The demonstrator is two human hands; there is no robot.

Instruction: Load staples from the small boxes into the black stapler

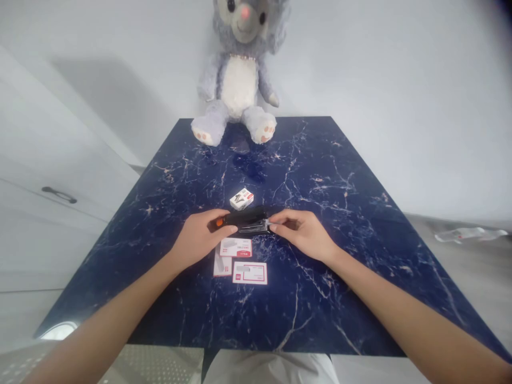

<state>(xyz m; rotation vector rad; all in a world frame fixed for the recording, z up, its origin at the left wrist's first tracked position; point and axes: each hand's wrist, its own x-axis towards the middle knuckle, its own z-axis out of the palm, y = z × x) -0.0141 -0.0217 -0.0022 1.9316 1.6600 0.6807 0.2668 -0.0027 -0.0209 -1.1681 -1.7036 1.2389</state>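
Observation:
A black stapler [245, 218] with an orange part at its left end lies across the middle of the table, its metal staple channel showing. My left hand [202, 229] grips the left end, thumb along the near side. At the right end, the thumb and forefinger of my right hand [302, 229] pinch the tip of the metal channel; whether a small piece is between them is too small to tell. Just beyond the stapler stands a small white-and-red box [242, 199]. Nearer me lie a red-and-white box [236, 247], another partly under it [222, 264], and a third flat box [250, 273].
A blue marbled table [320, 298] spreads beneath my arms. At its far edge a large grey plush toy [240, 80] sits against the wall. To the left is a white cabinet with a dark handle [59, 194]. Clear plastic [470, 234] lies off the right side.

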